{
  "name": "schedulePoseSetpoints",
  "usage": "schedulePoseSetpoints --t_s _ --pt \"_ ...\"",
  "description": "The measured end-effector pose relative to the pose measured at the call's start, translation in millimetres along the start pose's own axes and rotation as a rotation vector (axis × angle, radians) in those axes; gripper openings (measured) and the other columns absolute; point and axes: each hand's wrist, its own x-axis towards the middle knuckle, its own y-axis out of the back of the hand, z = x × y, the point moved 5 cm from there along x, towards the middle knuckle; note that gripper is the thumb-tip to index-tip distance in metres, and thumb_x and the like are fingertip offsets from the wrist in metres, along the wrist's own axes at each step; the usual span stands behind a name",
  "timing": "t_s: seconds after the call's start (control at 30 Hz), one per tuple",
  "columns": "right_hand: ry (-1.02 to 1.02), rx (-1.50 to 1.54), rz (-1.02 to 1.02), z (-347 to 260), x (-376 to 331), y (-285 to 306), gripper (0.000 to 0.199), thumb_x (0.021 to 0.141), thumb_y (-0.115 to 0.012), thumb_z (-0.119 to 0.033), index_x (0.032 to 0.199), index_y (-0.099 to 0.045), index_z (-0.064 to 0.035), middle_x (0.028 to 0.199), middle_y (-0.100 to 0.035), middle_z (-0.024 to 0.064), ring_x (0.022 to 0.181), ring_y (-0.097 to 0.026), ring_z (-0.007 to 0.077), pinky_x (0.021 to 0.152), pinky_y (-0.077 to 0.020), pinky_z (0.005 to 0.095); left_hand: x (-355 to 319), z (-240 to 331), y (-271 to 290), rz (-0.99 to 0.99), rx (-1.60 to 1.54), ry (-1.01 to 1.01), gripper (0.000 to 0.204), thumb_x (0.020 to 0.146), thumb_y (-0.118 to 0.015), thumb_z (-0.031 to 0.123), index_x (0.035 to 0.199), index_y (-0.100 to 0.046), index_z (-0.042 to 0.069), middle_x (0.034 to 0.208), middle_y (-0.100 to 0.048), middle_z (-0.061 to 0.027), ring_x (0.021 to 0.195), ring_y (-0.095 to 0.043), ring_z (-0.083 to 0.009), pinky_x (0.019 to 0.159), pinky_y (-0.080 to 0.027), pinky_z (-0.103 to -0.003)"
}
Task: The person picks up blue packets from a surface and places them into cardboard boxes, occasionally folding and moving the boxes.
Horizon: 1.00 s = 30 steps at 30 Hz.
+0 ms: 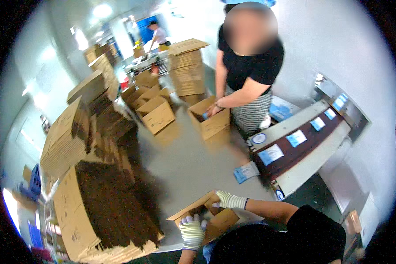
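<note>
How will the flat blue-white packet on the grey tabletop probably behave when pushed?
The flat blue-white packet would probably slide, since the grey tabletop looks smooth. It seems unlikely to roll, as it lies flat. It may be light, looking thin, though its contents are hidden.

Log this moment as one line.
left hand: gloved, touching open carton | right hand: gloved, touching same carton | blue-white packets: on conveyor belt

The left hand (192, 232), in a striped glove, is at the left side of an open cardboard carton (222, 223); the right hand (231, 200), gloved also, touches its far edge. On the grey counter (189, 163), a blue-and-white packet (246, 172) is near the conveyor belt (295, 156), which carries similar packets (297, 138). Opposite, a co-worker (253, 66) reaches into another carton (215, 128).
</note>
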Motion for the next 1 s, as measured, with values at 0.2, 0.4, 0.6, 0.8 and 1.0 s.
schedulePoseSetpoints --t_s 0.2,0.4,0.6,0.8,1.0 --pt "0.054 0.36 0.127 13.6 -39.0 10.5 0.052 0.085 -0.058 -0.038 0.117 -0.051 0.0016 0.114 -0.058 0.0197 0.111 -0.05 0.0291 0.096 -0.0377 0.0378 -1.7 14.9 -31.2 -0.093 -0.107 -0.266 0.027 0.08 -0.053 0.029 0.095 -0.058 0.007 0.086 -0.061 -0.0119 0.09 -0.056 -0.0258 0.089 -0.036 -0.041" --pt "-0.022 0.232 0.499 0.9 -59.3 52.1 0.062 0.083 -0.063 -0.038 0.122 -0.043 0.0055 0.117 -0.054 0.0236 0.112 -0.051 0.0313 0.095 -0.0401 0.0376 -3.4 -79.3 -28.2 0.459 -0.454 0.308 0.029 0.09 -0.047 0.025 0.091 -0.056 -0.003 0.076 -0.06 -0.019 0.073 -0.056 -0.0319 0.073 -0.043 -0.046" --pt "0.255 0.086 0.445 -137.3 -78.0 108.8 0.064 0.072 -0.071 -0.041 0.115 -0.05 0.0029 0.106 -0.059 0.024 0.096 -0.061 0.0318 0.082 -0.0479 0.0382 -19.4 -61.2 -96.9 0.625 -2.106 0.796 0.048 0.094 -0.034 0.04 0.127 -0.039 0.004 0.127 -0.045 -0.0142 0.113 -0.046 -0.0271 0.095 -0.039 -0.044" --pt "0.451 -0.566 0.013 -109.9 -28.9 -0.1 0.036 0.08 -0.059 -0.032 0.099 -0.052 -0.0027 0.086 -0.062 0.0175 0.074 -0.062 0.0338 0.063 -0.0507 0.0443 -83.2 -57.9 -201.9 0.111 -1.663 0.873 0.038 0.092 -0.046 0.029 0.12 -0.048 0.003 0.115 -0.055 -0.012 0.104 -0.055 -0.0232 0.093 -0.043 -0.038" --pt "0.707 -0.743 -0.346 -58.9 -10.6 -61.7 0.05 0.078 -0.055 -0.05 0.099 -0.055 -0.0037 0.09 -0.062 0.0166 0.078 -0.062 0.0331 0.067 -0.0503 0.0419 -101.5 -96.8 -59.7 0.142 -0.375 0.605 0.044 0.083 -0.054 0.01 0.124 -0.042 0.001 0.12 -0.052 -0.0183 0.116 -0.046 -0.0339 0.097 -0.036 -0.041"
